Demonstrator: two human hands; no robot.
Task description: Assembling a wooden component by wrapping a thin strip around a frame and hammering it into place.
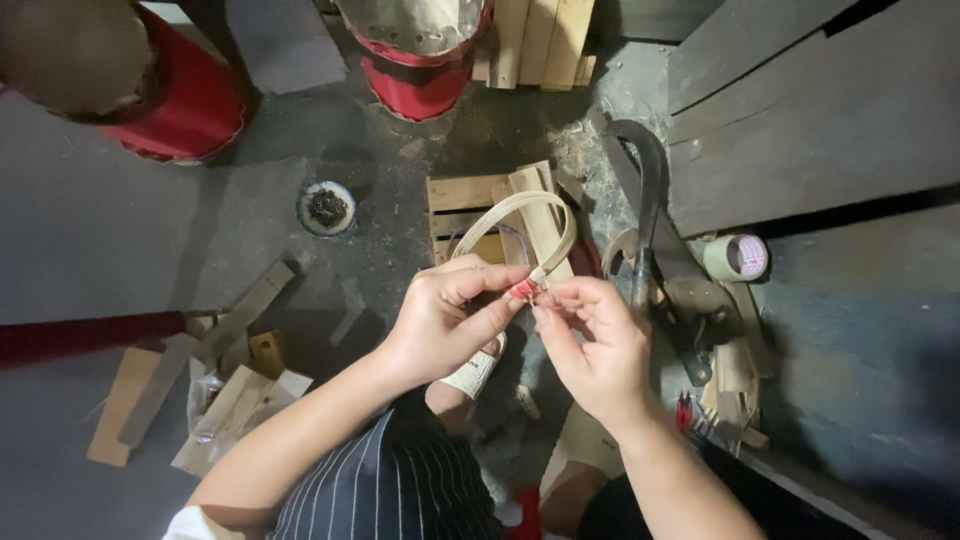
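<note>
Two hands: left hand [450, 315] and right hand [595, 345] both pinch the ends of a thin pale bent bamboo strip loop [535, 225] at frame centre.
Red binding [521, 290]: pinched where the ends overlap, keeping the loop closed.
Curved dark sickle knife [645, 190]: right of centre, on the floor.

Both hands, left [445, 320] and right [598, 345], pinch bent bamboo strip [520, 215] at red binding [521, 290].
</note>
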